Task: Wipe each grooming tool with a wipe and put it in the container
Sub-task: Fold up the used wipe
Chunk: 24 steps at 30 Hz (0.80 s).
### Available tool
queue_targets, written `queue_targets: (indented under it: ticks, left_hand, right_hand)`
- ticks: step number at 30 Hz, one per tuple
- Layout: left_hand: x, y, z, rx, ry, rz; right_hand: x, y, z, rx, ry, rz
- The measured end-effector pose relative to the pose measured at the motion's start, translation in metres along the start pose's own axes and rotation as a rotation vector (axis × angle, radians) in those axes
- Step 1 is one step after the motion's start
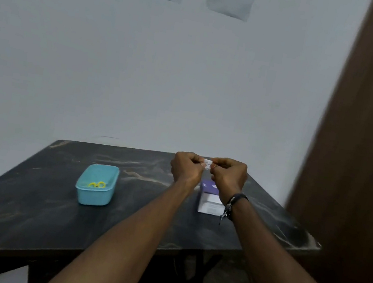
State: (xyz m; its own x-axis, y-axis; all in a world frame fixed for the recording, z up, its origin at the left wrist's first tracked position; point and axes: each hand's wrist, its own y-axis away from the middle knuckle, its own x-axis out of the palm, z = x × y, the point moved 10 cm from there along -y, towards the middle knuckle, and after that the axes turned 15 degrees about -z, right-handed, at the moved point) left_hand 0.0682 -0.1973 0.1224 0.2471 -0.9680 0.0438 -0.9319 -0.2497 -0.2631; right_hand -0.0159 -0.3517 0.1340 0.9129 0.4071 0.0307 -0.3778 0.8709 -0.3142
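A pale wall backs a dark marbled worktop [22, 213]. Both hands are raised over its far side — left hand [187, 169] and right hand [228, 176] each pinching one end of a small white wipe sachet [207, 163], fingers curled tight on it. The step looks like tearing it open — next, a tool needs wiping. The blue container [96, 184], well left, already holds yellow-handled scissors [97, 185].

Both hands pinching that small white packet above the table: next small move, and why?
Probably tear it open: the left hand and right hand pinch opposite ends of the white packet, which looks unopened, and no wipe is out yet.
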Motion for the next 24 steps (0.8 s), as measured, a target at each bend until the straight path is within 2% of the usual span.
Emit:
queue_targets:
  ticks: [9, 13, 19, 24]
  left_hand:
    - [0.159, 0.178, -0.019, -0.022, 0.084, 0.391]
    - [0.201, 0.248, -0.017, -0.039, 0.084, 0.506]
    - [0.242, 0.31, 0.015, -0.009, 0.027, 0.641]
    - [0.259, 0.328, 0.09, 0.079, -0.193, 0.71]
  right_hand:
    - [-0.234, -0.061, -0.031, 0.029, 0.17, -0.372]
    - [-0.314, -0.068, -0.05, 0.051, 0.281, -0.478]
    - [-0.372, -0.069, -0.108, 0.13, 0.352, -0.56]
    - [-0.374, -0.064, -0.205, 0.286, 0.386, -0.527]
